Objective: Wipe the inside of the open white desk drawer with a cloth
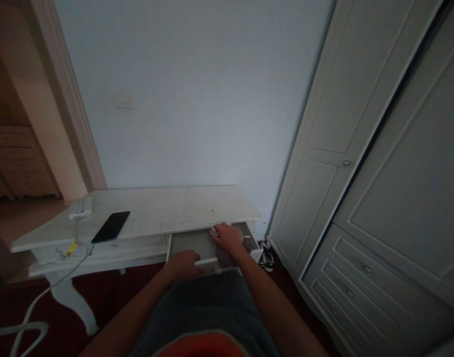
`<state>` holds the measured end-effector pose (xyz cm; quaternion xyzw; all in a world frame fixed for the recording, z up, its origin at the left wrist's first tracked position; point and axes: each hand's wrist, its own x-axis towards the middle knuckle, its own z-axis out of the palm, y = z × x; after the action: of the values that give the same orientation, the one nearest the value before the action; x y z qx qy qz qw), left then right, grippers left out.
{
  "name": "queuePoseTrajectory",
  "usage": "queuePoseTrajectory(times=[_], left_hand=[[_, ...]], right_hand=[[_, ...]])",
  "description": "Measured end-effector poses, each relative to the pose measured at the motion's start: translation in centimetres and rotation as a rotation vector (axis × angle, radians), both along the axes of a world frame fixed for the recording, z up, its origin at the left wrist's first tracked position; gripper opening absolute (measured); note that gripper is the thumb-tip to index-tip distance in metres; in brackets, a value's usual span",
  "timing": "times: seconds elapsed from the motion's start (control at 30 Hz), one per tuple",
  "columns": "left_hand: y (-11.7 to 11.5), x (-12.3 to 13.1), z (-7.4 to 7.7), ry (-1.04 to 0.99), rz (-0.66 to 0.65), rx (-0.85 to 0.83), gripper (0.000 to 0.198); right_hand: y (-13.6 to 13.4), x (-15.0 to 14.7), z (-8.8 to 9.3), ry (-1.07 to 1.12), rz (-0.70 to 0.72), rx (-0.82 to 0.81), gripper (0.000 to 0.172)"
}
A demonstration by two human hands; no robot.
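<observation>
A drawer (189, 242) is pulled out of the white table (156, 201). My left hand (182, 264) is at the left part of the drawer's front edge, its fingers curled over it. Inside the drawer's right half is my right hand (227, 237), its fingers closed around something with a small pale part at the fingertips; what it is stays hidden. Beneath that hand lies a grey-brown soft, cloth-like thing (224, 258). Another brownish thing (246, 243) with a pale band sits by the drawer's right side, partly behind my wrist.
On the tabletop's left lie a dark phone (111, 227) and a white power strip (81, 207); a white cable (59, 282) hangs down to the left. A pale wardrobe (308, 198) stands close on the right. Dark shoes (267, 258) are on the floor between table and wardrobe.
</observation>
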<state>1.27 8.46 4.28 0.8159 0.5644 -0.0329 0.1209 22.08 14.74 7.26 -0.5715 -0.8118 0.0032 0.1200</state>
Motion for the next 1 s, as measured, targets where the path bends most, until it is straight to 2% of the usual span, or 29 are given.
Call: queuePoseTrajectory(times=[0.13, 0.23, 0.3, 0.5, 0.63, 0.77, 0.87, 0.93, 1.0], left_hand=[[-0.2, 0.1, 0.0, -0.002, 0.0, 0.013, 0.058], [-0.4, 0.0, 0.0, -0.002, -0.001, 0.026, 0.057], [-0.4, -0.1, 0.0, -0.001, -0.006, 0.033, 0.057], [-0.4, -0.3, -0.5, -0.054, 0.01, 0.041, 0.055], [-0.5, -0.5, -0.4, -0.13, 0.024, 0.058, 0.055], [-0.5, -0.7, 0.8, -0.426, 0.023, 0.018, 0.062], [-1.3, 0.2, 1.8, -0.839, 0.057, -0.11, 0.069], [-2.5, 1.3, 2.0, -1.122, 0.113, -0.186, 0.07], [-4.2, 2.5, 2.0, -1.347, 0.232, -0.211, 0.082]], right_hand=[[-0.1, -3.9, -0.2, 0.03, 0.154, -0.042, 0.032], [0.0, -4.5, -0.3, 0.077, 0.177, -0.052, 0.036], [0.0, -3.4, -0.3, 0.11, 0.145, -0.057, 0.038], [-0.9, 2.7, -0.3, 0.157, 0.033, -0.083, 0.039], [-1.3, 4.4, -0.5, 0.307, 0.124, -0.142, 0.036], [-2.0, 3.6, -0.4, 0.586, 0.263, -0.133, 0.028], [-3.6, 2.0, -0.2, 0.977, 0.307, -0.098, 0.025], [-5.1, 0.7, 0.1, 1.201, 0.264, -0.028, 0.024], [-6.7, -0.3, 0.6, 1.297, 0.191, 0.057, 0.022]])
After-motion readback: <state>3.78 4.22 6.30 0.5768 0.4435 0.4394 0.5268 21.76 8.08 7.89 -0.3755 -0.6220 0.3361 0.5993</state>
